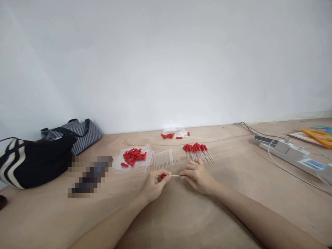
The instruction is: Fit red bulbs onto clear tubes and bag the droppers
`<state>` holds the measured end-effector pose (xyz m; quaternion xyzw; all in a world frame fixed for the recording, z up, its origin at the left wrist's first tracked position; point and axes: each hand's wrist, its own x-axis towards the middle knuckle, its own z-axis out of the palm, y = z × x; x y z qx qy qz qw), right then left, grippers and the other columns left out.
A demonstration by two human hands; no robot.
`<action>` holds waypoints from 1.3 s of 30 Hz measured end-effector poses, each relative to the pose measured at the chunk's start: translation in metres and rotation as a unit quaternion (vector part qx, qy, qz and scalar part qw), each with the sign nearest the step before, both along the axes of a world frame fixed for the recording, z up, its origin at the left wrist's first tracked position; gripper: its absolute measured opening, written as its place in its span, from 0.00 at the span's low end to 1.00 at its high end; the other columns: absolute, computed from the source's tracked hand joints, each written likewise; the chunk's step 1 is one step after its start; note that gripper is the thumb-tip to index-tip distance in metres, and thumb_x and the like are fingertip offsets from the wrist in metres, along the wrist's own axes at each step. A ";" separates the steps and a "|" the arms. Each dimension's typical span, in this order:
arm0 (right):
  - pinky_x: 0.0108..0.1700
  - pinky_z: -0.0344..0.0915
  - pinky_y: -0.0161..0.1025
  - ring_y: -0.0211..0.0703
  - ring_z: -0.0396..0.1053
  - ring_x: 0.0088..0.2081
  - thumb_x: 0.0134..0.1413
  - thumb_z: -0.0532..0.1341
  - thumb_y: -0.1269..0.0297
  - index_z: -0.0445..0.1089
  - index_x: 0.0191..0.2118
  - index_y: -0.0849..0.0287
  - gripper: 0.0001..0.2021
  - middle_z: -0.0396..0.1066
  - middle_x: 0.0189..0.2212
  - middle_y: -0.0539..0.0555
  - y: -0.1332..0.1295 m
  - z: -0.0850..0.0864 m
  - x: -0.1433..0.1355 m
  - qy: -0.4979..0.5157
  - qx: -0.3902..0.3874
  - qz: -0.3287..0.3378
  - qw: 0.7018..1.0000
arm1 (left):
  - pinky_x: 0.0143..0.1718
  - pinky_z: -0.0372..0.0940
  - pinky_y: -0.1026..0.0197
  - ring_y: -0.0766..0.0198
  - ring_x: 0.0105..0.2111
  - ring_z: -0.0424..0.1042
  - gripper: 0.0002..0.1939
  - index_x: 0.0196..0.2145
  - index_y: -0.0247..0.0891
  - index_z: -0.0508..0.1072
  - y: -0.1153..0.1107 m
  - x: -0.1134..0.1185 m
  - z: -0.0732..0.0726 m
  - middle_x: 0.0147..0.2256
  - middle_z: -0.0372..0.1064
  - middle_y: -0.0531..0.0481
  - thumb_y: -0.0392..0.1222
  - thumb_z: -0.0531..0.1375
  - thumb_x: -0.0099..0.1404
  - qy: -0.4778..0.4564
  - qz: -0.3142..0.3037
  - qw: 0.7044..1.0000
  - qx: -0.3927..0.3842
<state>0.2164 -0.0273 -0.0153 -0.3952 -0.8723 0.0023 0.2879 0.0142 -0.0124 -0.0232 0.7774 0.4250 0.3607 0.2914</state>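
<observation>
Between finger and thumb, my left hand pinches a red rubber bulb. A thin clear tube runs sideways from the bulb to my right hand, whose fingers close on its other end. Just beyond my hands lies a row of clear tubes without bulbs. To their right are several tubes with red bulbs on their far ends, side by side. A pile of loose red bulbs rests on clear plastic bags at the left.
Farther back, more red bulbs lie by a small clear bag. A black bag, a striped bag and a blurred dark object are at left. A power strip with cables and a yellow object are at right.
</observation>
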 end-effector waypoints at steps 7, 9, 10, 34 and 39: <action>0.37 0.43 0.40 0.39 0.60 0.32 0.54 0.52 0.67 0.71 0.30 0.56 0.11 0.69 0.24 0.51 0.000 -0.006 -0.003 -0.019 0.034 -0.070 0.997 | 0.40 0.60 0.58 0.60 0.37 0.68 0.16 0.37 0.38 0.70 0.004 -0.004 0.006 0.34 0.71 0.49 0.48 0.47 0.63 -0.007 0.053 0.999 -0.005; 0.37 0.43 0.40 0.40 0.61 0.33 0.54 0.52 0.65 0.71 0.29 0.55 0.10 0.70 0.24 0.51 0.008 -0.007 -0.004 0.020 -0.006 -0.155 0.988 | 0.45 0.55 0.53 0.57 0.41 0.66 0.16 0.44 0.39 0.67 0.010 -0.011 0.010 0.38 0.70 0.48 0.47 0.50 0.62 0.054 0.126 0.988 0.069; 0.38 0.43 0.40 0.40 0.62 0.33 0.54 0.52 0.64 0.71 0.30 0.55 0.10 0.70 0.25 0.50 0.014 -0.008 -0.004 0.042 -0.029 -0.202 0.978 | 0.46 0.53 0.51 0.56 0.42 0.65 0.17 0.45 0.40 0.67 0.014 -0.015 0.012 0.38 0.69 0.47 0.46 0.52 0.60 0.093 0.163 0.977 0.106; 0.40 0.44 0.45 0.47 0.63 0.39 0.50 0.51 0.67 0.69 0.34 0.60 0.10 0.71 0.35 0.58 0.065 -0.010 -0.018 -0.031 -0.049 -0.370 0.927 | 0.43 0.47 0.48 0.52 0.43 0.59 0.08 0.29 0.39 0.73 0.071 -0.069 0.004 0.37 0.66 0.45 0.44 0.56 0.56 0.328 0.354 0.850 0.212; 0.42 0.44 0.46 0.50 0.63 0.41 0.52 0.49 0.64 0.70 0.33 0.60 0.13 0.70 0.36 0.61 0.071 -0.003 -0.033 -0.034 -0.084 -0.388 0.917 | 0.44 0.46 0.48 0.53 0.42 0.60 0.07 0.28 0.39 0.72 0.067 -0.066 0.007 0.36 0.67 0.45 0.41 0.55 0.57 0.295 0.361 0.853 0.236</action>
